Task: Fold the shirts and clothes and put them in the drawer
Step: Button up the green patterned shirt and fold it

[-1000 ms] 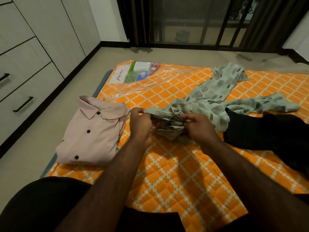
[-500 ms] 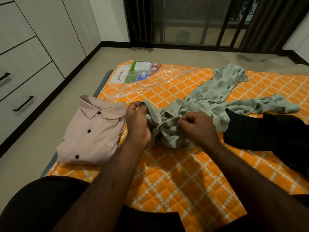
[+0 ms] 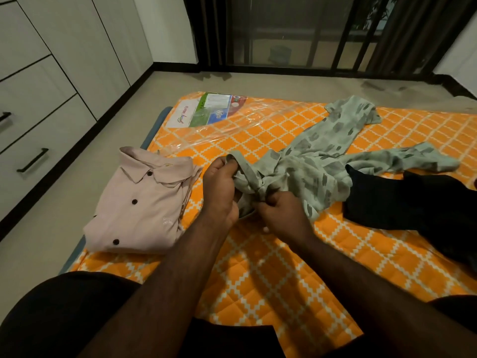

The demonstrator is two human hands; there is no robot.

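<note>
A pale green patterned shirt [image 3: 320,161] lies crumpled across the orange quilted mattress [image 3: 258,275]. My left hand [image 3: 219,189] grips its collar end, fingers curled over the fabric. Just to the right, my right hand [image 3: 281,215] pinches a bunched fold of the same shirt. A folded pink button shirt [image 3: 139,202] rests on the mattress to the left of my hands. A black garment [image 3: 413,202] lies unfolded at the right, overlapping the green shirt's edge. The closed drawers [image 3: 33,140] with black handles stand in the wardrobe at the left.
A clear plastic package with a printed card [image 3: 209,112] lies at the mattress's far left corner. Bare floor [image 3: 64,228] runs between mattress and wardrobe. A barred glass door with dark curtains [image 3: 309,34] stands behind.
My right hand has slid down and left along the green shirt. My left hand stays on the collar, now lifted a little, and the bunched fabric has shifted between them.
</note>
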